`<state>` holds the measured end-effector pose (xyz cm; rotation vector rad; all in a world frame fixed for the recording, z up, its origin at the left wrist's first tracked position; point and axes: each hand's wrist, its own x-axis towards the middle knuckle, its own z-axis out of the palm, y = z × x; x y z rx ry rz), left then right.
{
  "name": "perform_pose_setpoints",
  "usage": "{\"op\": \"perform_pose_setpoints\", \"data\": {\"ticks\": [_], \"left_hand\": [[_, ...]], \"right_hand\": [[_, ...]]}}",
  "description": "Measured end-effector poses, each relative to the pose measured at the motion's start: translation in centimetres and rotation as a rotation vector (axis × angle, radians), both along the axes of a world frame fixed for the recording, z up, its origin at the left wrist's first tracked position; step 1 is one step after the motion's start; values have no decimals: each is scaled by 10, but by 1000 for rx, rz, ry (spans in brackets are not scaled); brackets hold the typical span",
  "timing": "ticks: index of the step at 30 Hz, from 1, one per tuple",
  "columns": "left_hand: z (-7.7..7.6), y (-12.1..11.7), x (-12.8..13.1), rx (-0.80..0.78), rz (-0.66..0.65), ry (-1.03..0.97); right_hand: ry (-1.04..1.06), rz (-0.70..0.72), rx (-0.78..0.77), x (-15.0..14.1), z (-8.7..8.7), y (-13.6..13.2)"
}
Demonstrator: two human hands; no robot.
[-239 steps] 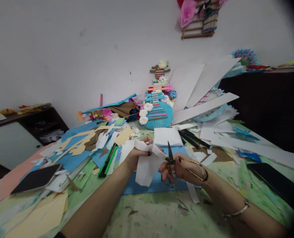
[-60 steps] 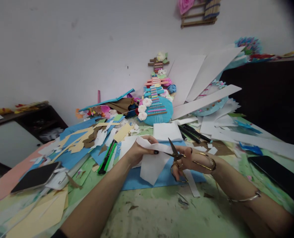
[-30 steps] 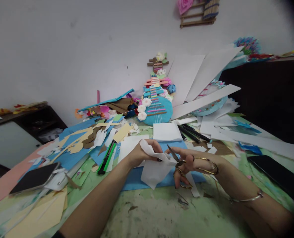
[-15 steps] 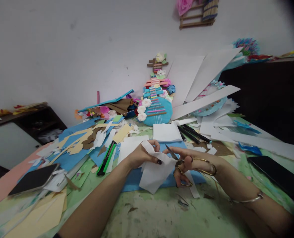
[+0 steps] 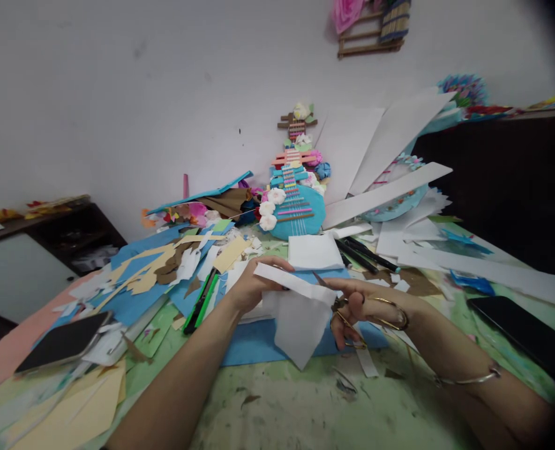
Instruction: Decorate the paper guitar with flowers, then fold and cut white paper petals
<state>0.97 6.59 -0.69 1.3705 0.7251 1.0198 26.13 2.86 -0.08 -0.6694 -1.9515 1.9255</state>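
Note:
A piece of white paper [image 5: 303,322] hangs from my left hand [image 5: 254,284], which grips its upper left part. A folded strip runs along the top of that paper. My right hand [image 5: 352,303] holds gold-handled scissors [image 5: 352,331], with fingers through the loops. The dark blades point up and left, against the right end of the paper. Below both hands lies a blue sheet [image 5: 249,344]. Behind them sits a stack of white paper squares [image 5: 312,251].
A green cutter knife [image 5: 201,303] lies left of my hands, with paper scraps around it. Black pens [image 5: 366,253] rest behind my right hand. Phones lie at the left [image 5: 64,340] and right [image 5: 516,328]. A blue paper instrument model [image 5: 300,209] leans on the wall.
My left hand has shifted slightly left and up. The white paper has turned, so its folded top strip now faces me. My right hand with the scissors has barely moved.

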Motion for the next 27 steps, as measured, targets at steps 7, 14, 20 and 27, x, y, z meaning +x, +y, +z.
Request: {"op": "perform_pose_setpoints", "data": {"ticks": [7, 14, 20, 27], "left_hand": [[-5, -2, 5, 5, 9, 92], [-9, -5, 9, 4, -41, 70], [-8, -8, 12, -18, -86, 47], [-5, -11, 10, -27, -196, -44]], "right_hand": [[39, 55, -18, -3, 1, -1], [102, 63, -47, -6, -2, 0], [136, 81, -30, -10, -8, 5], [136, 45, -6, -13, -8, 7]]}}
